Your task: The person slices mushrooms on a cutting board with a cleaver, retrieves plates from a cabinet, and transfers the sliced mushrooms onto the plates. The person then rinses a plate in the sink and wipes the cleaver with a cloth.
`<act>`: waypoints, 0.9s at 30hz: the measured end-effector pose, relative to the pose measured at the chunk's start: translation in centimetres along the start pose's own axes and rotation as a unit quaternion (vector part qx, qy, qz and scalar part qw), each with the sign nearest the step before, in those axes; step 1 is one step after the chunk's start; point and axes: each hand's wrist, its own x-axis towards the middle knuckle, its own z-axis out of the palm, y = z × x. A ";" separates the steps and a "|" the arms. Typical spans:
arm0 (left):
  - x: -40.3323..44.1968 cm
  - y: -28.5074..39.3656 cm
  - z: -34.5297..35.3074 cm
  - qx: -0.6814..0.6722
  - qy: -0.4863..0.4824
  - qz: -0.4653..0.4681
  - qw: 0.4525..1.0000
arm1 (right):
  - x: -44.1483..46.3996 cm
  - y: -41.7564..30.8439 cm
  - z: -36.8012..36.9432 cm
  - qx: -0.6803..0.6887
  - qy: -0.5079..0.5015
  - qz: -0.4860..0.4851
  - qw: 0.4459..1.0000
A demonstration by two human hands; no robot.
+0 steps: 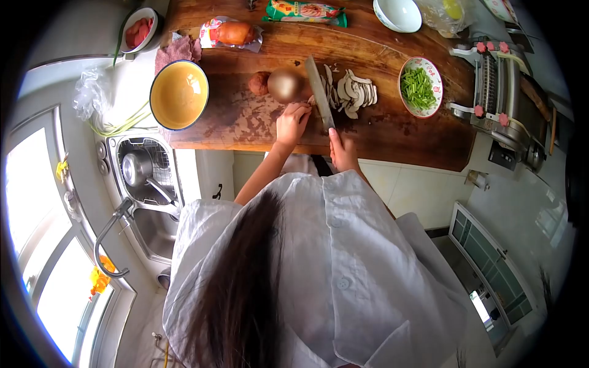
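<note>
We have the knife (319, 92) in our right hand (343, 150), the fingers closed around its handle, its blade slanting across the wooden top (245, 132). Our left hand (293, 126) is curled just left of the blade, fingertips close together beside a small pale piece (312, 100); we cannot tell whether they pinch it. The pale slices (354, 93) lie in a loose, overlapping pile just right of the blade, with a few strips nearer it. Beyond our left hand sits a glossy brown ball (285, 85), with a reddish lump (259, 83) at its left. Farther left we see a yellow bowl (178, 95); well to the right, a patterned bowl (435, 75) holds chopped greens (417, 89), between the slices and a metal machine (500, 92).
</note>
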 end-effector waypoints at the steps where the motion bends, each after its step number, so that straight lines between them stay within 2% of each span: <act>1: 0.0 0.0 0.1 -0.001 -0.001 0.000 1.000 | -0.1 0.1 0.0 -0.050 0.010 0.006 0.999; 2: 0.0 -0.1 0.2 0.001 0.001 0.005 1.000 | -0.1 0.4 0.2 -0.050 0.011 0.007 0.999; 4: 0.1 -0.2 0.2 0.003 0.002 0.008 1.000 | -0.2 1.3 0.6 -0.078 0.065 -0.107 0.989; 5: 0.0 -0.2 0.2 0.005 -0.004 0.007 1.000 | 0.0 1.6 0.8 -0.079 0.065 -0.105 0.989; 7: 0.1 -0.3 0.1 0.008 -0.009 0.007 1.000 | 1.1 2.1 1.2 -0.168 0.082 -0.087 0.979; 8: 0.1 -0.3 0.1 0.008 -0.015 0.007 1.000 | 1.7 2.3 1.9 -0.160 0.112 -0.159 0.968; 9: 0.2 -0.4 0.1 0.009 -0.021 0.009 1.000 | 2.6 2.0 2.4 -0.160 0.111 -0.159 0.968; 11: 0.1 0.0 -0.3 0.015 -0.027 0.009 0.999 | 4.2 1.2 3.0 -0.002 0.064 -0.152 0.986; 12: 0.3 0.1 -0.3 0.019 -0.028 0.010 0.999 | 4.7 0.5 2.5 0.022 0.045 -0.081 0.995; 15: 0.0 -0.2 -0.1 -0.018 0.007 0.043 0.999 | 3.8 -0.5 1.5 0.126 0.033 -0.108 0.986; 16: -0.1 -0.4 0.0 -0.017 0.008 0.043 0.999 | 2.2 -1.7 1.1 0.140 0.024 -0.077 0.987; 18: -0.1 -0.5 0.3 -0.017 0.013 0.011 1.000 | 1.1 -1.4 0.3 0.124 0.005 -0.064 0.990; 23: -0.1 -0.8 0.1 -0.019 0.006 0.007 1.000 | -0.6 -0.9 0.0 0.112 -0.008 0.026 0.993; 27: -0.1 -0.4 -0.1 -0.013 -0.012 -0.011 1.000 | -0.7 -0.5 0.2 0.085 0.000 0.026 0.996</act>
